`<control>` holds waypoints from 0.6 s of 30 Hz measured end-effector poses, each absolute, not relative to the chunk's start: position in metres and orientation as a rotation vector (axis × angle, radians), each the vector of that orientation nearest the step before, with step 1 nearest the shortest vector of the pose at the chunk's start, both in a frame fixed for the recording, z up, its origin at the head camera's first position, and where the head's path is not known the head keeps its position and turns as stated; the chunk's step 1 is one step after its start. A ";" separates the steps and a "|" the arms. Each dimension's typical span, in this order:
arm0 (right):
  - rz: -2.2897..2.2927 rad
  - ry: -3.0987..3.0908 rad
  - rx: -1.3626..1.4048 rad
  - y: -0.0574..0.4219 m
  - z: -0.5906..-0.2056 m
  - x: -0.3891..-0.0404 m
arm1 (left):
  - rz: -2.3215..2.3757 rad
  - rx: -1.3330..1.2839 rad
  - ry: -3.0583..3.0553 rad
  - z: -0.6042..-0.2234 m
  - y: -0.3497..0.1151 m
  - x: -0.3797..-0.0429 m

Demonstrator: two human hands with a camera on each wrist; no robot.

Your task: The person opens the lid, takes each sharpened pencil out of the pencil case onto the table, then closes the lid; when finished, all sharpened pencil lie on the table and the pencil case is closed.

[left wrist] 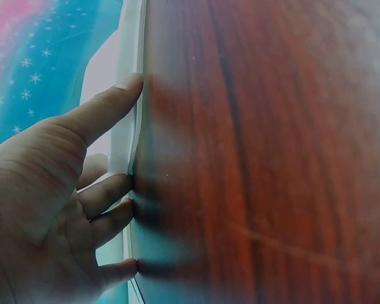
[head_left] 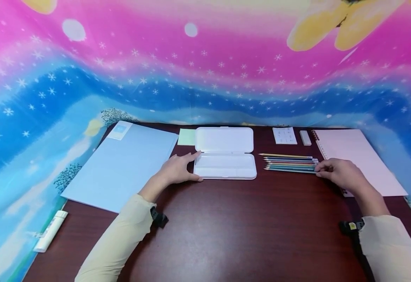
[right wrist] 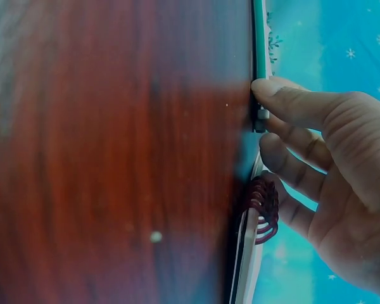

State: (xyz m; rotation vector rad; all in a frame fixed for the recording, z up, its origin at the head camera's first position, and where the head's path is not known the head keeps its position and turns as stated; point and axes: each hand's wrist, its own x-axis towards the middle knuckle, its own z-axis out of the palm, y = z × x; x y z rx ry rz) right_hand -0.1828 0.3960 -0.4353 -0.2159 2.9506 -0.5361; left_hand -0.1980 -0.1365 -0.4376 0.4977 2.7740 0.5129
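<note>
A white pencil case (head_left: 226, 166) lies unfolded on the table, its lid (head_left: 224, 140) laid back at the far side. My left hand (head_left: 177, 168) holds the case's left end, thumb at the front edge and index finger by the hinge. In the left wrist view, the other fingers of that hand (left wrist: 57, 183) reach down to the table. Several colored pencils (head_left: 286, 162) lie side by side to the right of the case, tips leftward. At their right ends, my right hand (head_left: 343, 174) pinches a green pencil (right wrist: 260, 44) between thumb and fingers.
A light blue folder (head_left: 121, 168) lies left, with a green note pad (head_left: 186, 137) beside the case. Behind the pencils are a small printed card (head_left: 284, 135) and a white eraser (head_left: 305, 138). A spiral notebook (head_left: 364, 160) lies right; a white tube (head_left: 51, 231) sits at the left edge.
</note>
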 end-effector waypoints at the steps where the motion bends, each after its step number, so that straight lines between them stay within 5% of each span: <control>1: -0.526 2.955 -0.221 0.395 -0.435 -0.183 | 0.515 0.494 2.774 -0.438 -0.136 -0.198; 18: -0.556 3.043 -0.253 0.378 -0.416 -0.193 | 0.517 0.534 2.786 -0.437 -0.136 -0.198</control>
